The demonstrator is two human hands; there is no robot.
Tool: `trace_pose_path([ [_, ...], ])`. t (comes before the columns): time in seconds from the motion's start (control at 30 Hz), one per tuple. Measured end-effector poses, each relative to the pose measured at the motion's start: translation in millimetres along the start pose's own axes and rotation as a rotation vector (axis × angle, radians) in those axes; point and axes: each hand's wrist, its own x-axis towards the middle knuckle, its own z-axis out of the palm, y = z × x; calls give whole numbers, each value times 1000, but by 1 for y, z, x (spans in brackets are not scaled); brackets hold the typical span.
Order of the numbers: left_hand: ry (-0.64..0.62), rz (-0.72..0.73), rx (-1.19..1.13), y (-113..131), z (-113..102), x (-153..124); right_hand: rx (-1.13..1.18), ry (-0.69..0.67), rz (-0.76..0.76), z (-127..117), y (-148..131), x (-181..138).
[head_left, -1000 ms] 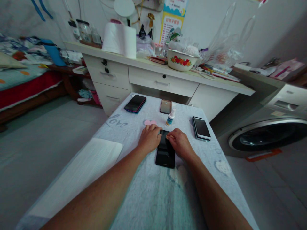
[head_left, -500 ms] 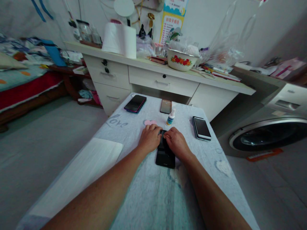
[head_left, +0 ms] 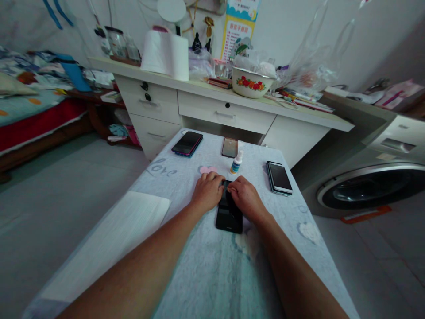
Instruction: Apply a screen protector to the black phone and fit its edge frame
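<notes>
A black smartphone (head_left: 229, 217) lies flat on the cloth-covered table, its glossy screen up. My left hand (head_left: 208, 191) is closed against its far left edge, thumb near the top of the screen. Over the far right part of the screen, my right hand (head_left: 245, 195) is bent into a pinch. What its fingertips hold, if anything, is too small and hidden to tell. Just beyond the hands stands a small white spray bottle (head_left: 236, 163) with a blue label. A pink heart-shaped patch (head_left: 208, 169) shows beyond my left hand.
Stacked phones lie at the table's far left (head_left: 187, 143) and right (head_left: 279, 178). A phone or case (head_left: 229, 147) is at the far edge. White paper-like sheet (head_left: 133, 221) lies left. Beyond are a white desk (head_left: 226, 110) and, right, a washing machine (head_left: 375, 177).
My right hand's fingers have shifted very slightly on the screen. My left hand, the phone and the other things stay where they were.
</notes>
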Motion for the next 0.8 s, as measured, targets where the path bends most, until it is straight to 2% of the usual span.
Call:
trace_pose_path([
  [0.47,-4,-4,-4,1,-2,-1,-37,16,88,-9,27,-6],
  [0.8,31,29,-11,-1,1,-2,-49,28,76,-3,14,-4],
])
